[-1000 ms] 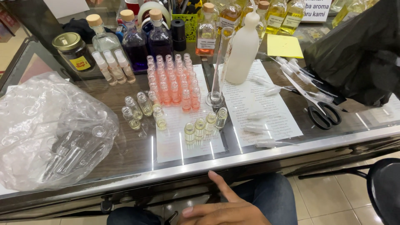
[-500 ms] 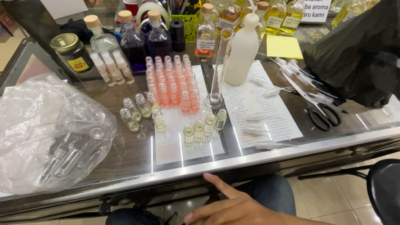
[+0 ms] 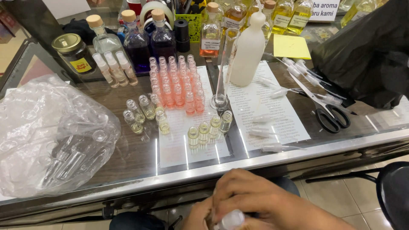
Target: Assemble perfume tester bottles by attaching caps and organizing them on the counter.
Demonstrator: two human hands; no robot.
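Both hands meet below the surface's [image 3: 255, 164] front edge, over the person's lap.

Head view: the right hand [image 3: 264, 200] lies uppermost, fingers [image 3: 238, 187] curled onto a small pale-capped bottle [image 3: 230, 220] angled toward the lower left; the left hand [image 3: 198, 217] cups it from beneath, vials [image 3: 177, 83] well beyond.

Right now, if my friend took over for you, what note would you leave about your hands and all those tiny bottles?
Hands: both are below the counter edge. The right hand lies on top, the left hand under it; together they grip a small clear bottle.
On the counter: a block of pink vials, two small groups of yellowish vials, a tall glass cylinder, a white squeeze bottle, loose spray tops on the paper, and a plastic bag of empty vials.
Done: many vials filled.
Left: none of them has a spray top.
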